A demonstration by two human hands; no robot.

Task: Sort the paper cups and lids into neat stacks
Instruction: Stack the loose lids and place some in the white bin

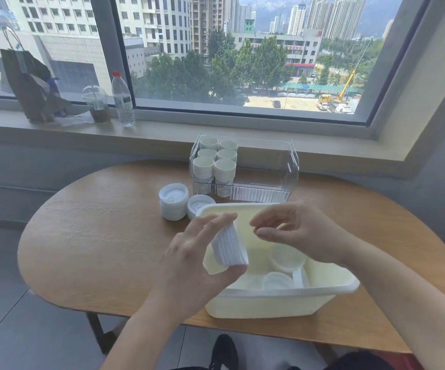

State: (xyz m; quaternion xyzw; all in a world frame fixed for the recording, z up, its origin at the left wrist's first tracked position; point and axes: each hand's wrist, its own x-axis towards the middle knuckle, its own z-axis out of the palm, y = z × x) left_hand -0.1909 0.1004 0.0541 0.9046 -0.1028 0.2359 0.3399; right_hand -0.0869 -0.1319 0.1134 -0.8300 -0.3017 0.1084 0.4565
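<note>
Head camera is looking down as the person's left hand [197, 252] is holding a short sideways stack of white lids [229, 245], fingertips at the upper end and thumb at the lower end, fingers spread wide along its length. The stack is showing as a ribbed white cylinder, tilted, hanging over the near left corner of the cream plastic tub [277, 303]. The right hand [301, 233] is hovering just beside it over the tub, fingers loosely bent and gripping nothing, the index fingertip pointing toward the stack without touching it.

Inside the tub a few loose lids [286, 259] are lying on the bottom, partly hidden behind the right wrist. Beyond the tub's far left corner two lid stacks are standing on the wooden table [96, 236]: a taller lid stack [173, 201] and a lower lid stack [198, 205] just beside it, the lower one touching or nearly touching the tub rim. Behind them a clear plastic organizer [269, 166] is holding six stacks of paper cups [214, 166] in its left part, in two rows.

On the windowsill a water bottle [122, 100], a domed-lid drink cup [96, 104] and a brown paper bag [29, 84] are standing well apart from the work.
</note>
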